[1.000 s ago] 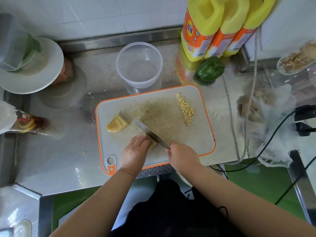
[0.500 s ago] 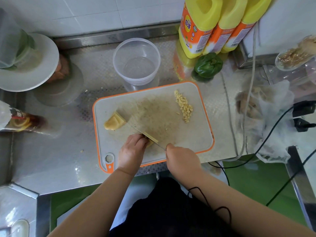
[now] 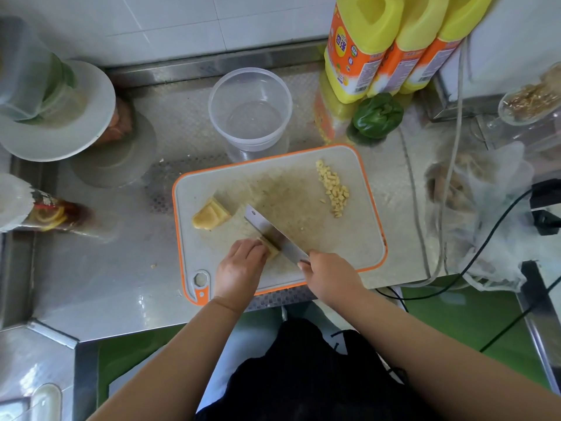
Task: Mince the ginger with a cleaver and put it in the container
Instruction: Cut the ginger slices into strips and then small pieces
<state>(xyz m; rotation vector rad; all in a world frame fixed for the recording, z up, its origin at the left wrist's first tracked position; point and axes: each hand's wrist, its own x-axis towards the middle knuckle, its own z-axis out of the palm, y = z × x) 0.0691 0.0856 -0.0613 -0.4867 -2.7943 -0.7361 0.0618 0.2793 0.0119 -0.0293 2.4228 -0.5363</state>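
Cutting the ginger down on the board — container not yet filled

The right hand (image 3: 329, 273) is wrapped round the cleaver (image 3: 274, 237) handle, blade tilted over the ginger piece (image 3: 271, 249) that the left hand (image 3: 239, 267) pins with curled fingers near the front edge of the orange-rimmed cutting board (image 3: 358, 244). A larger ginger chunk (image 3: 211, 214) waits at the board's left, and diced ginger (image 3: 332, 189) lies in a row at its right. Best to keep the left fingertips tucked behind the knuckles and cut in thin, even strokes — the dice look too coarse for a mince. The clear plastic container (image 3: 250, 109) stands just behind the board.
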